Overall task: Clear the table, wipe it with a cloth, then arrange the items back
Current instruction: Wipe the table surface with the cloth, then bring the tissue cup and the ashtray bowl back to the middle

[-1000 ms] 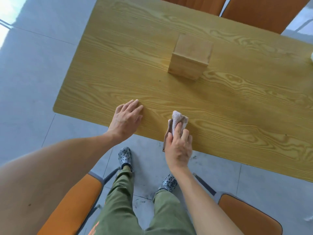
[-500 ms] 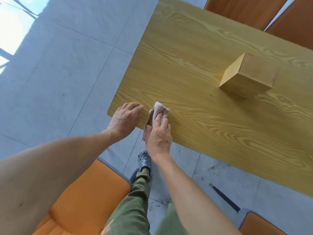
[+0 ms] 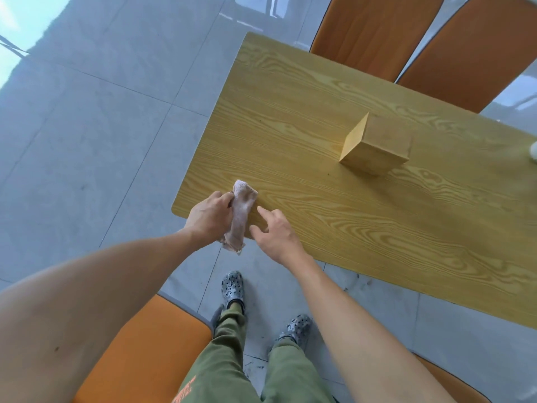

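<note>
The table (image 3: 363, 228) takes up most of the view, its near left corner just beyond the hands, with orange chairs (image 3: 377, 33) at its far side, well away from them. A wooden box (image 3: 374, 146) stands on the table well beyond and to the right of the hands, and a small pale thing sits at the right edge of the view, too cut off to identify. With the box on the table while the cloth works the corner, I judge this to be the wiping step, with clearing not wholly done. The cloth (image 3: 241, 216) lies over the table's near edge between the two hands, its lower end hanging off the edge. The left hand (image 3: 210, 218) has its grip closed around the cloth's left side, fingers curled over it. The right hand (image 3: 276, 231) is just to the right of the cloth, its grip loosely spread and holding nothing, forefinger pointing toward the cloth; whether it touches the cloth I cannot tell. The next move likely calls for the left hand to press the cloth flat and sweep it along the corner, and the box will need lifting off so the patch beneath can be wiped.
</note>
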